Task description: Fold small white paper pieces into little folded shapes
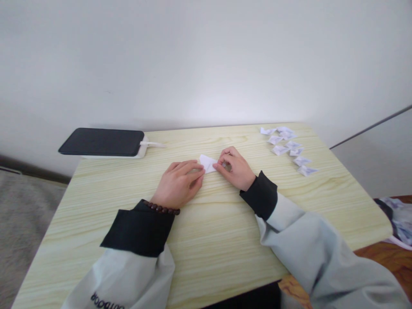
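A small piece of folded white paper (207, 163) lies between my hands near the middle of the wooden table. My left hand (180, 182), with a dark bead bracelet at the wrist, pinches its left end between thumb and fingers. At the paper's right end, the thumb and forefinger of my right hand (234, 168) are closed on its narrow tip. Several small folded white paper pieces (280, 149) sit in a loose cluster at the table's back right.
A black phone (103, 141) rests on a white block at the back left, with a white cable (152, 144) beside it. The wooden table (212, 240) meets a white wall (199, 64) behind. Crumpled things show beyond the table's right edge.
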`<state>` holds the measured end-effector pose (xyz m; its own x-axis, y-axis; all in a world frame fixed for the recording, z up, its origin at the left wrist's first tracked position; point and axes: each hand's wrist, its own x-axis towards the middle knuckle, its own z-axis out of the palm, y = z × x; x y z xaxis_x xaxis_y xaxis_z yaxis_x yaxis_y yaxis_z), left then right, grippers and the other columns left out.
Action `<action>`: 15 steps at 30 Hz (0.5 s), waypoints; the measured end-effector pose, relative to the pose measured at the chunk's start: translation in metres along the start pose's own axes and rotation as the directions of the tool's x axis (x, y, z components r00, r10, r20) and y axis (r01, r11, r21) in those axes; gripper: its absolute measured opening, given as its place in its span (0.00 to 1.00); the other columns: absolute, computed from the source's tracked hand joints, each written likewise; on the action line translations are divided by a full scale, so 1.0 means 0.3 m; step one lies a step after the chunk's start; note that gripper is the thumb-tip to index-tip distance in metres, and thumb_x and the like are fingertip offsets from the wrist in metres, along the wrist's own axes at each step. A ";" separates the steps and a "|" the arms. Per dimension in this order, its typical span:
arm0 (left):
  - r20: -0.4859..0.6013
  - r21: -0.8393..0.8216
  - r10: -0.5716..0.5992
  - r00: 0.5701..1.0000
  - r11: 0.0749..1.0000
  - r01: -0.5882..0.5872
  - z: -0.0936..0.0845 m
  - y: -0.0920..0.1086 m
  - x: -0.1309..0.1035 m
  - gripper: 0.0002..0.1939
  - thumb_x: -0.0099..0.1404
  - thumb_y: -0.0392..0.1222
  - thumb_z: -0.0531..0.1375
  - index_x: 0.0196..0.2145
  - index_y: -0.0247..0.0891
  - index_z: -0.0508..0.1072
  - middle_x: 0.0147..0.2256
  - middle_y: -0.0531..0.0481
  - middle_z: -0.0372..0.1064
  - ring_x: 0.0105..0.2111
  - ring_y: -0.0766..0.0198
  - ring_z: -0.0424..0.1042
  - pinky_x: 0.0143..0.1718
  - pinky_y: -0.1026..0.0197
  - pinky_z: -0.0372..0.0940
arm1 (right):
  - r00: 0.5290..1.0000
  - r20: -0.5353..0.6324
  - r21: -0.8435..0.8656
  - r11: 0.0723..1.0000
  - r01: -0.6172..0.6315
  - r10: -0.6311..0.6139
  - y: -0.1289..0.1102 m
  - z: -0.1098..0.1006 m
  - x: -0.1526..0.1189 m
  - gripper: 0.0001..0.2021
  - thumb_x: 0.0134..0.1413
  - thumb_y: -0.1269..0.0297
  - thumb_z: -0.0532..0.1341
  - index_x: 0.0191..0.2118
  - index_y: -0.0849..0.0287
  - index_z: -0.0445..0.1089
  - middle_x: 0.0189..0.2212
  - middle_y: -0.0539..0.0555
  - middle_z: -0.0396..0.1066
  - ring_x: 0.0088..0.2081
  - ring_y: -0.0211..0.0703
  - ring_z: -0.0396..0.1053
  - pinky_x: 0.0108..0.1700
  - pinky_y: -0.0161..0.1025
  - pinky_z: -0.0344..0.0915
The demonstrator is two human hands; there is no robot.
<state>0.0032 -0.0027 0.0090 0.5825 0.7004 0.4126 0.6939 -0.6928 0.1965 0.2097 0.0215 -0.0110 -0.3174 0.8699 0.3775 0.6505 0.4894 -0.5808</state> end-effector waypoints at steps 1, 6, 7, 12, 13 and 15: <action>-0.003 0.008 0.003 1.000 1.000 -0.003 0.000 0.000 -0.001 0.12 0.64 0.38 0.53 0.37 0.40 0.76 0.44 0.48 0.73 0.49 0.56 0.69 0.45 0.53 0.64 | 1.000 0.004 0.002 1.000 -0.001 0.001 0.000 -0.001 0.000 0.07 0.53 0.62 0.59 0.28 0.59 0.66 0.35 0.55 0.62 0.38 0.41 0.64 0.41 0.39 0.64; 0.007 -0.017 0.029 1.000 0.999 -0.029 0.005 -0.006 -0.006 0.13 0.63 0.39 0.53 0.41 0.38 0.75 0.47 0.48 0.72 0.52 0.56 0.67 0.49 0.53 0.64 | 1.000 0.004 -0.005 1.000 -0.013 0.014 0.002 0.000 0.001 0.08 0.53 0.61 0.59 0.28 0.60 0.67 0.35 0.55 0.62 0.37 0.41 0.64 0.41 0.40 0.64; 0.015 -0.030 0.029 0.999 0.999 -0.028 0.006 -0.006 -0.007 0.13 0.64 0.39 0.53 0.43 0.38 0.74 0.47 0.48 0.72 0.52 0.56 0.66 0.50 0.53 0.64 | 1.000 0.005 -0.003 1.000 -0.014 0.014 0.003 0.001 0.001 0.08 0.53 0.62 0.59 0.27 0.60 0.67 0.35 0.55 0.62 0.37 0.41 0.64 0.41 0.40 0.64; 0.034 -0.015 0.028 0.999 0.999 -0.028 0.003 -0.001 -0.007 0.15 0.64 0.39 0.53 0.47 0.41 0.72 0.48 0.48 0.71 0.51 0.55 0.67 0.50 0.51 0.64 | 1.000 0.012 -0.004 1.000 -0.022 0.022 0.004 0.001 0.001 0.08 0.53 0.62 0.59 0.27 0.59 0.67 0.35 0.55 0.63 0.37 0.41 0.64 0.41 0.40 0.64; 0.038 -0.003 0.033 0.999 0.999 -0.033 0.002 0.001 -0.007 0.14 0.64 0.39 0.53 0.46 0.42 0.73 0.47 0.48 0.71 0.51 0.55 0.67 0.50 0.51 0.64 | 1.000 0.011 -0.007 1.000 -0.021 0.021 0.003 0.002 0.002 0.08 0.53 0.62 0.59 0.27 0.59 0.67 0.35 0.55 0.63 0.37 0.41 0.64 0.41 0.40 0.64; 0.045 0.015 0.037 0.998 0.999 -0.038 0.001 0.003 -0.007 0.14 0.64 0.39 0.53 0.44 0.42 0.74 0.47 0.47 0.71 0.51 0.55 0.67 0.49 0.50 0.64 | 1.000 0.009 -0.015 1.000 -0.019 0.019 0.003 0.002 0.003 0.08 0.53 0.62 0.59 0.27 0.59 0.66 0.34 0.55 0.63 0.37 0.41 0.64 0.42 0.41 0.63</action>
<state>0.0026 -0.0048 0.0081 0.6262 0.6814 0.3789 0.6779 -0.7159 0.1670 0.2095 0.0227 -0.0117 -0.3114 0.8794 0.3600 0.6664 0.4722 -0.5770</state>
